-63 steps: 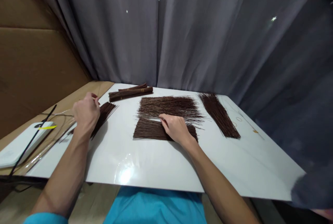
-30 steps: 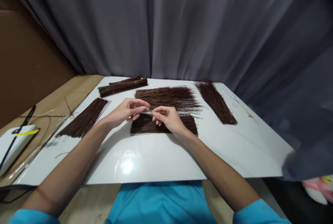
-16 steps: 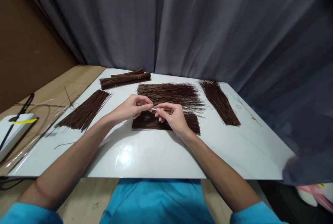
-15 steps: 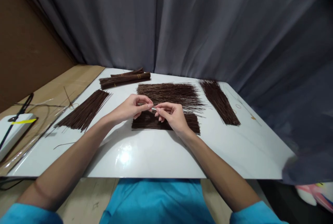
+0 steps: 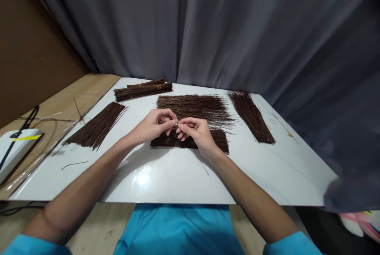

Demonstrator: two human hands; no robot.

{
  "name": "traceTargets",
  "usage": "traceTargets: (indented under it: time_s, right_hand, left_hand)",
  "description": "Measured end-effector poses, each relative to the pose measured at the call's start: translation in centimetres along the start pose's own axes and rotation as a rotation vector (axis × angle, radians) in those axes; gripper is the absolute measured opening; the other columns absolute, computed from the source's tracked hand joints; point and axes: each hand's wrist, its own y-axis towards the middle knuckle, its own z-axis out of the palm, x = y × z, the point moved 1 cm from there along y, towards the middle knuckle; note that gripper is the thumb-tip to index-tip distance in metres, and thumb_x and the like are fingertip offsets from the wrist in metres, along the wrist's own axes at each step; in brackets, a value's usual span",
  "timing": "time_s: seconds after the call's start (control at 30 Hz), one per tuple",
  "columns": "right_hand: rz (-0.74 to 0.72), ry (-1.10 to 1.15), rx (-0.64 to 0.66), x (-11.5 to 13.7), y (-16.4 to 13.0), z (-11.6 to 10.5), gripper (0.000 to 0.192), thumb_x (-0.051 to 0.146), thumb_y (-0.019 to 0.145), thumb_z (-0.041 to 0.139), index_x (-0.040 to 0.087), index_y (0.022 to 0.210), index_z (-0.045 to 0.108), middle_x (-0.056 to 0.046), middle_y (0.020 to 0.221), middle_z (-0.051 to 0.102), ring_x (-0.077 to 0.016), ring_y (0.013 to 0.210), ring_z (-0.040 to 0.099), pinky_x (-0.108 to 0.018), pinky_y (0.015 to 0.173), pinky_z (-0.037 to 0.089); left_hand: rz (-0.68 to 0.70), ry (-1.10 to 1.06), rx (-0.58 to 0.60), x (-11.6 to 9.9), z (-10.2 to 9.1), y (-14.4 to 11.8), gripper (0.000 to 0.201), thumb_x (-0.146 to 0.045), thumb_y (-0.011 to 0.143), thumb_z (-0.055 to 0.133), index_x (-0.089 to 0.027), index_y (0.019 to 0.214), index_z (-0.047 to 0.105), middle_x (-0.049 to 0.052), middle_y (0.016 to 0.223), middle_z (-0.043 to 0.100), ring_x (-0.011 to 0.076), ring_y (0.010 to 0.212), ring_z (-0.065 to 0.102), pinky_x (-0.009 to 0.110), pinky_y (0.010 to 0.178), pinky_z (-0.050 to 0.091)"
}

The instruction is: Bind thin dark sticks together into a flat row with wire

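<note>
Brown sticks lie in several heaps on the white surface (image 5: 166,184) in front of me. My left hand (image 5: 150,127) and right hand (image 5: 196,132) meet fingertip to fingertip above the near heap (image 5: 218,144), each with thumb and forefinger pinched shut on a thin stick (image 5: 175,123) held between them; the rest of the fingers are curled loosely. That stick is so fine that I can barely make it out where the fingertips meet. Just beyond the near heap lies a wider, looser heap (image 5: 196,106). To the far right a slanted heap (image 5: 251,116) runs toward the curtain (image 5: 208,29), and to the left another slanted heap (image 5: 96,130) lies near the surface's edge. At the far left, tied bundles (image 5: 142,90) rest close to the curtain. One stray stick (image 5: 74,165) lies alone on the near left of the surface. Off the surface at far left sits a white box (image 5: 14,150) with a yellow strip.
</note>
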Motion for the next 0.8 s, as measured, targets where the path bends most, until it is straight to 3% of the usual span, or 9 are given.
traceTargets:
  time_s: [0.6, 0.8]
  right_hand:
    - [0.005, -0.006, 0.003, -0.3, 0.05, -0.09, 0.037, 0.049, 0.084, 0.087, 0.017, 0.099, 0.078, -0.007, 0.084, 0.079, -0.0167, 0.066, 0.073, -0.028, 0.061, 0.06]
    - [0.0, -0.005, 0.015, -0.21, 0.05, -0.07, 0.036, 0.047, 0.085, 0.087, 0.015, 0.098, 0.078, -0.007, 0.082, 0.079, -0.0163, 0.063, 0.073, -0.026, 0.057, 0.059]
  left_hand:
    - [0.001, 0.036, -0.024, 0.08, -0.36, -0.02, 0.034, -0.049, 0.101, 0.069, -0.016, 0.103, 0.076, 0.002, 0.066, 0.064, 0.0108, 0.057, 0.055, 0.018, 0.048, 0.038]
    - [-0.009, 0.002, -0.012, 0.57, -0.52, 0.08, 0.035, -0.05, 0.099, 0.071, -0.015, 0.103, 0.078, 0.003, 0.069, 0.066, 0.0094, 0.05, 0.052, 0.018, 0.043, 0.036]
